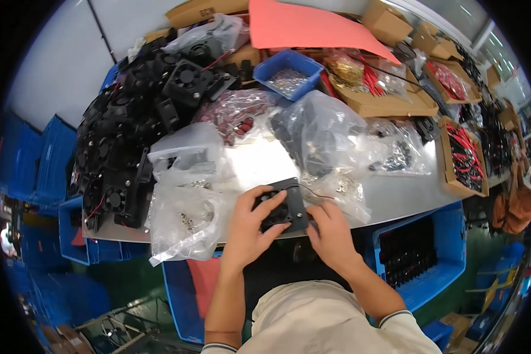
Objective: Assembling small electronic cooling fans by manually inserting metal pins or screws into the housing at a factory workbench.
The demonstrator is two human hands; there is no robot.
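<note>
A black plastic housing with a fan (pixel 295 203) is at the table's front edge, with a thin dark wire trailing off to its right. My left hand (pixel 249 227) grips it from the left, fingers and thumb lying over its face. At its right edge is my right hand (pixel 333 231), thumb and forefinger pressed together close to the housing's lower right corner. Whatever sits between those fingertips is too small to make out. Clear bags with small metal parts lie on both sides: one bag (pixel 186 221) left of my hands, another bag (pixel 347 192) to the right.
A tall heap of black fan units (pixel 118 127) covers the table's left side. A blue bin of small metal parts (pixel 288 75) stands at the back. Cardboard boxes of red and black wires (pixel 465 156) line the right. Below the edge sits a blue crate with black parts (pixel 422 253).
</note>
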